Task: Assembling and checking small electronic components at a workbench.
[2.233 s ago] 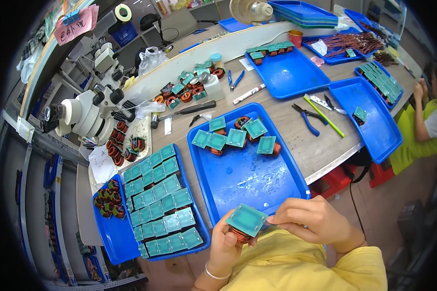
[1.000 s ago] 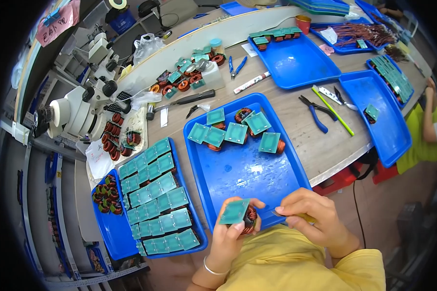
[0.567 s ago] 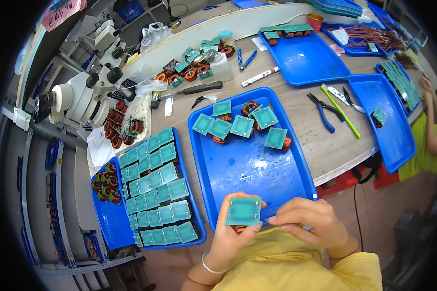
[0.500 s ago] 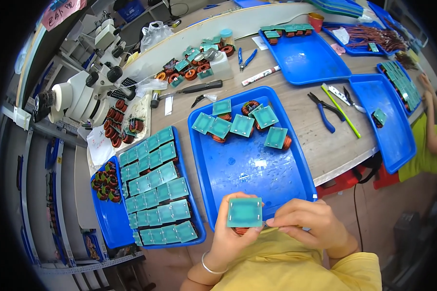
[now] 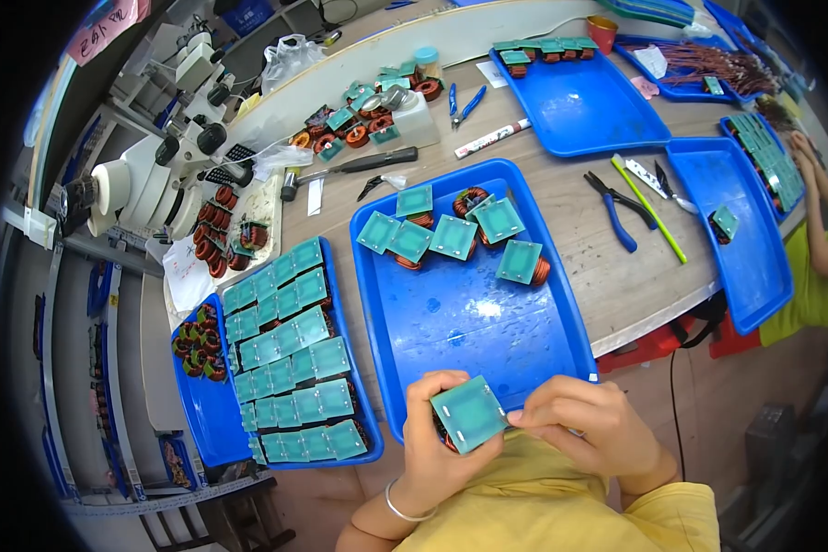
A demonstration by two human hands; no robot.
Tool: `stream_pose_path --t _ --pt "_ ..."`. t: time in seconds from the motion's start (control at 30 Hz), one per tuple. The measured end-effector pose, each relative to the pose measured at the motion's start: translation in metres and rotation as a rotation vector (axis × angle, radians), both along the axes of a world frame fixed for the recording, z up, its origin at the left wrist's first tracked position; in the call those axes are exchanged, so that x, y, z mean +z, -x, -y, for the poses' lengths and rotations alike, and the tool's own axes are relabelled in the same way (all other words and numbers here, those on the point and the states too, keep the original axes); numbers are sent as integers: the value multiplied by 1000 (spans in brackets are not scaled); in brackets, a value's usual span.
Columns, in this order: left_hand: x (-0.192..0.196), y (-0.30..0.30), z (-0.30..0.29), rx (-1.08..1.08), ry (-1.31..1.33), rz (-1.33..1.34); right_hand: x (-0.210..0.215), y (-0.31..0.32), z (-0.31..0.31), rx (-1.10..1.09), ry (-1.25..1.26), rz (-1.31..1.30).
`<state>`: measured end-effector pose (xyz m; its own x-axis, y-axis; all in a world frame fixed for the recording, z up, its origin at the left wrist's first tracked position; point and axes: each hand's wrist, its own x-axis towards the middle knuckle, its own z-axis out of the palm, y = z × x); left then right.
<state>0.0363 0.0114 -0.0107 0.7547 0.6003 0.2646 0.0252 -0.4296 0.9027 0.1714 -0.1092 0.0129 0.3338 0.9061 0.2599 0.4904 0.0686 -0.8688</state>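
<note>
In my left hand (image 5: 432,437) is a coil with a square green circuit board (image 5: 469,414) on top, held by its sides just over the near edge of a blue tray (image 5: 451,354). Part of the dark coil shows under the board's left side. The fingers of my right hand (image 5: 584,423) are pinched together at the board's right corner. A small pale tip sticks out above that hand, and what the fingers hold is too small to name. Several more board-topped coils (image 5: 453,237) lie toward the tray's far end.
Left of it, another blue tray (image 5: 373,432) carries rows of green boards. Small coils sit in a blue tray (image 5: 213,428) beyond. Pliers (image 5: 621,212), a yellow-green stick (image 5: 649,210), a marker (image 5: 492,138) and a microscope (image 5: 138,184) surround the work. Another person's hand (image 5: 805,156) is at far right.
My left hand has turned the board from square-on to a slant, with its right corner against my right fingertips. The right hand has hardly moved. The view has shifted slightly.
</note>
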Motion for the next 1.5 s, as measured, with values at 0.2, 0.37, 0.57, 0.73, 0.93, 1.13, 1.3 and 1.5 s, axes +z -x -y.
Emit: stream_pose_path --t 0.2,0.37,0.57,0.73,0.93,1.13,1.3,1.5 --pt "-2 -2 4 -40 221 -16 -9 -8 3 -334 -200 -304" --pt "-10 -3 2 42 167 -3 1 -3 3 58 25 -240" --pt "-7 -3 0 -8 -37 67 -16 -4 0 -252 -151 -275" --pt "0 0 -12 -103 280 -42 -15 -7 5 -287 -166 -485" --pt "22 0 -6 -148 1117 158 -25 -3 4 -285 -204 -519" --pt "2 10 -12 -320 1026 203 -29 -2 4 -262 -180 -543" --pt "3 8 -17 -436 1073 169 -28 -4 1 -251 -146 -562" --pt "7 28 -24 -462 1064 209 -27 0 -11 -216 -127 -596"
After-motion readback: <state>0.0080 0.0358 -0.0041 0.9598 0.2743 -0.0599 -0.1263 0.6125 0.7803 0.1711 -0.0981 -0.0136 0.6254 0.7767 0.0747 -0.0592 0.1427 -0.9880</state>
